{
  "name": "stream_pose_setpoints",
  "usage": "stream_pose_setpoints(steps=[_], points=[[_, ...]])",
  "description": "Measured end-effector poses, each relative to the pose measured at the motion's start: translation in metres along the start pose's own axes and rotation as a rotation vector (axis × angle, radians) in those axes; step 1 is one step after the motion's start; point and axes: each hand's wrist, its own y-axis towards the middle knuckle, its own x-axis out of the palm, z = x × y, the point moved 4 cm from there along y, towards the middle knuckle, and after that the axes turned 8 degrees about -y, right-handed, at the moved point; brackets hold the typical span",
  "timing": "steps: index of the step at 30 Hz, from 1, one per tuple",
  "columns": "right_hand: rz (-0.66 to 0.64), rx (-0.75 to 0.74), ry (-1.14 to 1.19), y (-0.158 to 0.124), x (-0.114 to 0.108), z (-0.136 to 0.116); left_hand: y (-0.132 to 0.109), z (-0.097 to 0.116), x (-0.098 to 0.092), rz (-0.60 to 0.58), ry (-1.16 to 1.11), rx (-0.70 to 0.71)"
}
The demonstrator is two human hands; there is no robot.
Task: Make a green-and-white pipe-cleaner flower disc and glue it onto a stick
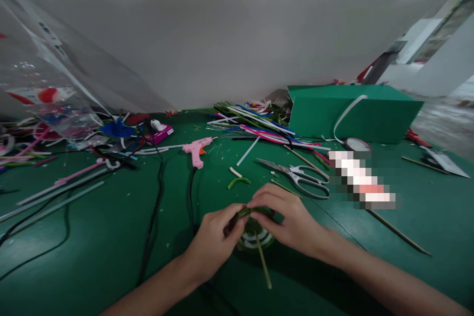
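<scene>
My left hand (218, 234) and my right hand (287, 217) meet over the front middle of the table, both with fingers pinched. Between their fingertips is the dark green top of a rounded green-and-white craft piece (255, 242). A thin, pale stick (264, 264) points from it towards me. The fingers hide much of the piece, so its full shape does not show. Just beyond my hands lie a short curved green strip (239, 182) and a small white piece (235, 172). Scissors (296, 176) rest, slightly spread, beyond my right hand.
A pink glue gun (197, 151) lies ahead, its black cord running towards me. Coloured pipe cleaners (255, 121) are heaped at the back, beside a green box (355, 113). Clear sticks (55, 207) and a plastic bag (55, 108) are at left; a wooden stick (400, 232) lies right.
</scene>
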Motion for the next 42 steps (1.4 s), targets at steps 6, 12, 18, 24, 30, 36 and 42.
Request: stream_pose_setpoints(steps=[6,12,18,24,30,36,42], points=[[0.193,0.266,-0.043,-0.001,-0.019,0.017,0.002,-0.001,-0.001,0.001,-0.024,-0.033],[0.155,0.405,0.008,-0.001,-0.026,0.039,0.002,-0.008,-0.003,0.064,-0.228,-0.153],[-0.303,0.604,0.523,-0.006,0.005,0.032,-0.001,-0.004,-0.012,0.151,-0.268,0.038],[-0.465,0.718,0.779,-0.012,0.018,0.021,-0.001,-0.001,-0.012,0.123,-0.287,0.113],[-0.259,0.564,0.554,-0.005,0.005,0.018,0.002,-0.007,-0.010,0.159,-0.287,-0.094],[-0.152,0.230,0.098,-0.007,-0.002,0.010,0.004,-0.011,-0.006,0.161,-0.439,-0.195],[-0.044,-0.110,-0.301,-0.008,-0.001,0.003,0.006,-0.017,-0.002,0.186,-0.700,-0.283]])
